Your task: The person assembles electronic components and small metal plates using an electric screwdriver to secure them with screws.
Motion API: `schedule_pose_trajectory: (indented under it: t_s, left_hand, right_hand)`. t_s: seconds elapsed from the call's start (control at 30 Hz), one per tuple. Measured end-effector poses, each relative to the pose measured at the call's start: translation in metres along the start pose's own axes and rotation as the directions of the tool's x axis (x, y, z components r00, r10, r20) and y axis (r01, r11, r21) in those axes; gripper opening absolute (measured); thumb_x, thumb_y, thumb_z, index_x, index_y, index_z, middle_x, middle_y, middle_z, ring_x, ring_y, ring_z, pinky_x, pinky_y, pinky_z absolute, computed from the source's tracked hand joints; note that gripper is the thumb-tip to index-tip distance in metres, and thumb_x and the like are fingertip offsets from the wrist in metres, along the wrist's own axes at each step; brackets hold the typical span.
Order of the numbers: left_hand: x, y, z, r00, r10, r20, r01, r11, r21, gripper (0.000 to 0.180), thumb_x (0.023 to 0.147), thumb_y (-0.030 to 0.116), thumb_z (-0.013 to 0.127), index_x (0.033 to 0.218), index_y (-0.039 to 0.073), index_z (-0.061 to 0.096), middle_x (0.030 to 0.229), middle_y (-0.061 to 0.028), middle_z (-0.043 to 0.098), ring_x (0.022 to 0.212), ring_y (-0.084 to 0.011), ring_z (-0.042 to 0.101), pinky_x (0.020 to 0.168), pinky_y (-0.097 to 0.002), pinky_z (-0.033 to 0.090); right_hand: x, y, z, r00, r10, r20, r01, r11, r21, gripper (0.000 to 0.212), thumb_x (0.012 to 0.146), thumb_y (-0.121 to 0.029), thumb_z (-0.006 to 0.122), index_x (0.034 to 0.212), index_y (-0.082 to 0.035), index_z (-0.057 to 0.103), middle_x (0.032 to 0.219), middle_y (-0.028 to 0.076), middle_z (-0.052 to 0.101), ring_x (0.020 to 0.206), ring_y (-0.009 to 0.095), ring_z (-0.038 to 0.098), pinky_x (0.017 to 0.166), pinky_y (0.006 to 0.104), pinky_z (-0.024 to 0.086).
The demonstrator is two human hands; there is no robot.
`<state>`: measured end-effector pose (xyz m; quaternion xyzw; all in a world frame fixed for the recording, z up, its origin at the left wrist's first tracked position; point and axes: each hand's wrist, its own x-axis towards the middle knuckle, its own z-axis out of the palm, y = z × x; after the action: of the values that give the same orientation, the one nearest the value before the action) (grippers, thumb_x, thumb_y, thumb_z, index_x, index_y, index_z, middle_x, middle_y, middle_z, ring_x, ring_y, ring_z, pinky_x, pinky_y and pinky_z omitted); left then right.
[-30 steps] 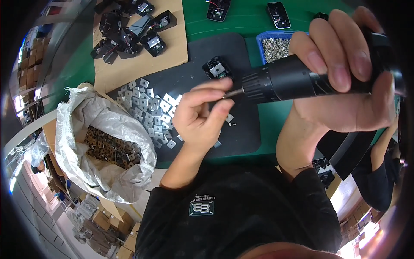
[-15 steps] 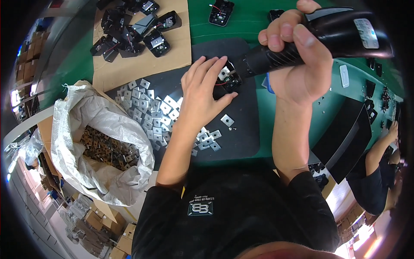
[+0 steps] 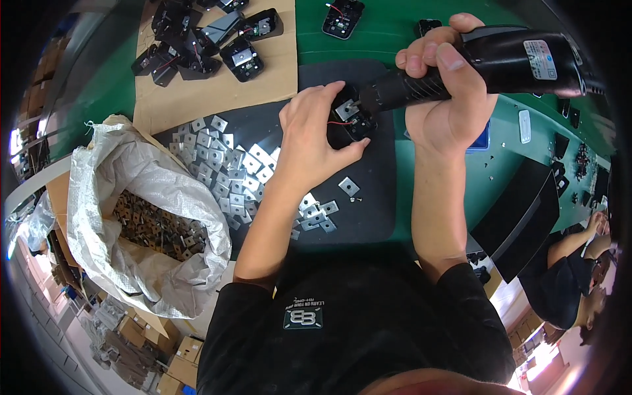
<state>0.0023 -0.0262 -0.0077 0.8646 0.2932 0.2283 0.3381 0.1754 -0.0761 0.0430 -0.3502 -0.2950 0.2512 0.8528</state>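
My left hand (image 3: 308, 135) is closed around the left side of a small black plastic housing (image 3: 362, 126), thumb at its near edge and fingers at its far edge. Inside the housing are a square metal plate (image 3: 343, 110), a red wire and small parts. An electric screwdriver (image 3: 510, 66), black and bulky, is gripped in my right hand (image 3: 454, 92). It lies nearly level, its nose pointing left and its bit over the metal plate; I cannot tell whether a screw is under it. A loose square plate (image 3: 349, 186) lies near the housing with tiny screws (image 3: 356, 199) beside it.
Many square plates (image 3: 227, 164) spread over the dark mat (image 3: 375, 217). A white woven sack (image 3: 85, 217) of metal pieces stands at left. Black housings lie on cardboard (image 3: 276, 85) at the back. A blue tray (image 3: 484, 139) sits behind my right wrist; another person (image 3: 559, 283) works at far right.
The fingers of my left hand have drawn closer together on the housing. My right hand and the screwdriver have shifted slightly left and nearer, with more of the blue tray showing.
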Motion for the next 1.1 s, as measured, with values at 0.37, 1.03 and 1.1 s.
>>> schedule_pose_trajectory:
  t_s: [0.37,1.03,1.1]
  left_hand:
    - [-0.0001,-0.0011,0.0016,0.999,0.033,-0.008,-0.033,0.999,0.003,0.079,0.060,0.028,0.085,0.131,0.007,0.056,0.119,-0.0147,0.062,0.121,-0.0351,0.053,0.105,-0.0461,0.034]
    - [0.0035,-0.0062,-0.0046,0.999,0.015,0.040,-0.013,0.999,-0.037,0.076,0.059,0.032,0.084,0.129,0.011,0.061,0.114,-0.0141,0.062,0.117,-0.0336,0.054,0.102,-0.0456,0.036]
    - [0.0038,-0.0074,-0.0051,0.999,0.026,0.038,-0.025,0.999,-0.037,0.076,0.059,0.031,0.084,0.129,0.011,0.061,0.114,-0.0140,0.062,0.117,-0.0334,0.054,0.102,-0.0454,0.036]
  right_hand:
    - [-0.0006,0.0019,0.0005,1.000,0.019,0.004,-0.019,0.999,-0.038,0.039,0.083,-0.007,0.062,0.120,0.002,0.053,0.081,0.011,0.059,0.069,0.020,0.057,0.071,0.0387,0.049]
    - [-0.0012,0.0078,-0.0021,0.986,0.036,0.165,-0.031,0.999,-0.038,0.035,0.081,-0.008,0.064,0.113,-0.002,0.052,0.082,0.010,0.059,0.068,0.019,0.057,0.070,0.0371,0.049]
    - [-0.0008,0.0075,-0.0028,0.979,0.042,0.201,-0.035,0.999,-0.038,0.035,0.081,-0.008,0.064,0.113,-0.002,0.051,0.082,0.009,0.059,0.068,0.018,0.057,0.069,0.0369,0.049]
